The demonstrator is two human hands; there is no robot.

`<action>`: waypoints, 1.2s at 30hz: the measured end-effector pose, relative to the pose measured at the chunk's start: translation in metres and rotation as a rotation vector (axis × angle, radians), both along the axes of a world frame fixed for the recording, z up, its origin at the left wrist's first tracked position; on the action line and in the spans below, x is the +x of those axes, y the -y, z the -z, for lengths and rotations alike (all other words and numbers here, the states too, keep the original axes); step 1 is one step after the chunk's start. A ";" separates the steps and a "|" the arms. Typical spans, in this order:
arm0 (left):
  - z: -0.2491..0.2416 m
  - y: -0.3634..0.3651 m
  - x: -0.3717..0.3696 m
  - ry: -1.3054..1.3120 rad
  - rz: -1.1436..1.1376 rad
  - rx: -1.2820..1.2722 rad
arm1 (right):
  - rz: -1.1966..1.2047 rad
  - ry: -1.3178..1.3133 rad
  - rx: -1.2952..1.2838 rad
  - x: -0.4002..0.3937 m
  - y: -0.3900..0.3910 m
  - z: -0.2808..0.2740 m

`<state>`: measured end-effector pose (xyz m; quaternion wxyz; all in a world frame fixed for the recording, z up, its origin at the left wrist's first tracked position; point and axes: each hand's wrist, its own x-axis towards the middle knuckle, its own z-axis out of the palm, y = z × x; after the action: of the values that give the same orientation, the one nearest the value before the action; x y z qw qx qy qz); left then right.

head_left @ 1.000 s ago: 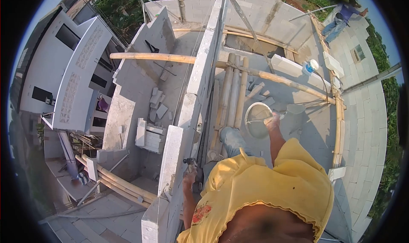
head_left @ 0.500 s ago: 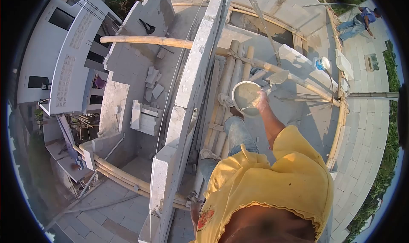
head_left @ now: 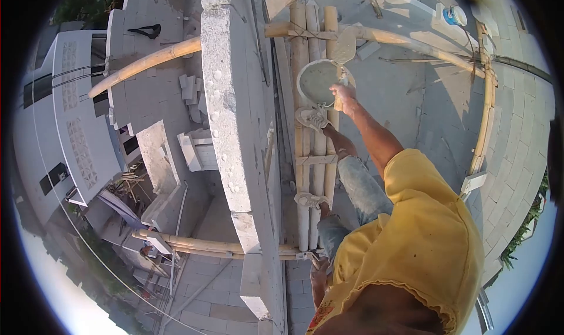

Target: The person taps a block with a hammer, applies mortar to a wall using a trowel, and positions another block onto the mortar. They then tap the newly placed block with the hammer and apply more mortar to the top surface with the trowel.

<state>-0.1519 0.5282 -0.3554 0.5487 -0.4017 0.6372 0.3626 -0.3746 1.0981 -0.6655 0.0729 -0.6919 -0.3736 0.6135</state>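
The block wall [head_left: 235,100] is what we take as our landmark, a tall grey course of blocks running up the middle of the head view with small blobs of mortar on its top face. Right of the wall lies the bamboo platform [head_left: 314,135], several poles lashed side by side, and both of our shoes stand on it, one shoe [head_left: 310,119] farther along and the other nearer us. Across the far end of the wall a long bamboo pole [head_left: 147,62] slants out to the left. Right of the wall and just beyond the farther shoe sits the mortar bucket [head_left: 317,81], round and pale, with grey mix inside. Our right hand [head_left: 343,94] is stretched out over the near rim of that bucket, fingers closed around the wooden handle of a trowel [head_left: 343,48], whose blade points away from us past the bucket's far rim. Our left hand [head_left: 319,276] is low down, close against the right face of the wall near its near end, and something small shows above it, but we cannot tell whether the fingers are wrapped around it or loose. Far to the right of the wall, a small blue and white tub [head_left: 453,15] rests on a ledge.
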 end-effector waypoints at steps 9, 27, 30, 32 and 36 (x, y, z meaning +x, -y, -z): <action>-0.003 0.003 -0.009 0.173 -0.108 -0.074 | -0.249 -0.078 -0.007 0.000 -0.038 0.094; 0.050 -0.093 -0.117 0.189 -0.037 -0.074 | -0.679 0.532 0.503 0.130 0.011 0.040; 0.049 -0.088 -0.111 0.227 0.031 -0.108 | -0.890 0.691 0.655 0.144 -0.021 0.067; 0.049 -0.072 -0.100 0.273 0.085 -0.146 | -1.020 0.773 0.650 0.132 -0.045 0.083; 0.043 -0.057 -0.084 0.311 0.081 -0.196 | -1.100 1.023 0.571 0.118 -0.072 0.135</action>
<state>-0.2361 0.5852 -0.3979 0.6130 -0.4783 0.5927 0.2101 -0.2565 1.1704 -0.8010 -0.2459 -0.5588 -0.7905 0.0491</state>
